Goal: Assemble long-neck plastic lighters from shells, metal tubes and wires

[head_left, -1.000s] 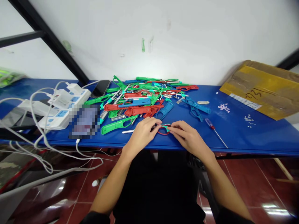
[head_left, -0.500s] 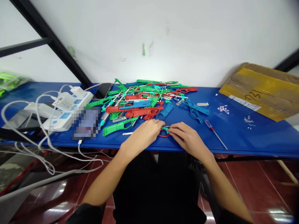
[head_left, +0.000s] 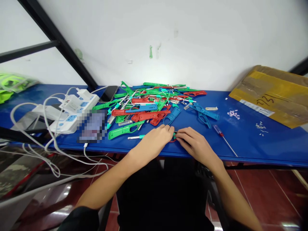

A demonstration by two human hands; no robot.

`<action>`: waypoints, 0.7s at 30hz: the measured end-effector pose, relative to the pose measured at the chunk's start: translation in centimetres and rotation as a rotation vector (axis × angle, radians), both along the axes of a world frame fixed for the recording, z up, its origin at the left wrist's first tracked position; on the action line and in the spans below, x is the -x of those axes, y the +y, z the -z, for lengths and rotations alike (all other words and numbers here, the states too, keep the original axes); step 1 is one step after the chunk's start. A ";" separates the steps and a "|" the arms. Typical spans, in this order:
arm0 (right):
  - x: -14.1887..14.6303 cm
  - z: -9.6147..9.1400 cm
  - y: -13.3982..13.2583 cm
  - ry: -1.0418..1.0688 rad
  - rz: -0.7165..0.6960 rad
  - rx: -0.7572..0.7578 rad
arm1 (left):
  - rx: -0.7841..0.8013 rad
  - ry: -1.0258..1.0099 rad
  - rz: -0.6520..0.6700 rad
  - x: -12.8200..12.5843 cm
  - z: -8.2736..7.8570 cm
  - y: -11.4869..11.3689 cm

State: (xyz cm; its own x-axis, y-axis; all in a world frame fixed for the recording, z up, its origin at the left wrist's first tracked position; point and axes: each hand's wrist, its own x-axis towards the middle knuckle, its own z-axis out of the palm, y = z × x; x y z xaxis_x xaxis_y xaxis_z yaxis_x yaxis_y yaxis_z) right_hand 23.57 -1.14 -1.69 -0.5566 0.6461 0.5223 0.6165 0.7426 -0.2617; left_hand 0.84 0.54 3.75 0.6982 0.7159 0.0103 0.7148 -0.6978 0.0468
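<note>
Both hands are in close now, just in front of the heap of coloured casings (head_left: 154, 115). My right hand (head_left: 197, 144) has thumb and forefinger pinching a teal piece (head_left: 175, 135) at a red casing (head_left: 172, 141), down on the table at the heap's near side. My left hand (head_left: 156, 139) covers that casing's left end, fingers bunched; its fingertips are hidden, so I can't tell its grip.

Writing, then: right of the heap, a taped cardboard box (head_left: 281, 99) carries black handwriting (head_left: 265, 101), the end reading "31"; its white label (head_left: 257, 108) is too small for me to read. Left of the heap, any lettering on the white power strip (head_left: 71, 118) escapes me.

Under the heap, a glossy blue table (head_left: 245, 141); behind it, a marked white wall (head_left: 120, 35); below, reddish floor tiles (head_left: 269, 189). A black metal frame (head_left: 60, 45) slants up on the heap's left.
</note>
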 end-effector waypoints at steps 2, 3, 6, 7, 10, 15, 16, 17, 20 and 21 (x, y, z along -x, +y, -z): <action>0.0 0.0 0.0 -0.003 -0.002 0.000 | 0.014 0.016 0.005 -0.2 -0.6 -0.2; 0.0 0.0 0.0 -0.003 -0.005 -0.001 | 0.015 0.021 0.011 -0.2 -0.9 -0.2; -0.1 0.0 -0.1 0.006 -0.022 -0.002 | 0.010 0.024 0.018 -0.1 -1.0 -0.2; -0.1 0.0 -0.1 0.009 -0.029 -0.002 | 0.010 0.022 0.018 0.0 -0.8 -0.2; -0.2 0.0 0.0 0.004 -0.054 -0.005 | 0.008 -0.013 0.020 0.6 0.1 0.1; -0.1 -0.3 0.1 -0.011 -0.091 -0.024 | 0.008 -0.087 0.034 1.5 1.3 0.4; 0.0 -0.4 0.2 -0.010 -0.093 -0.024 | 0.005 -0.098 0.033 1.6 1.4 0.4; 0.0 -0.4 0.1 -0.009 -0.096 -0.024 | 0.001 -0.110 0.031 1.7 1.5 0.4; 0.1 -0.5 0.1 -0.018 -0.098 -0.033 | -0.011 -0.147 0.020 1.8 1.8 0.3; 0.1 -0.5 0.1 -0.023 -0.090 -0.039 | -0.017 -0.161 0.019 1.9 1.9 0.3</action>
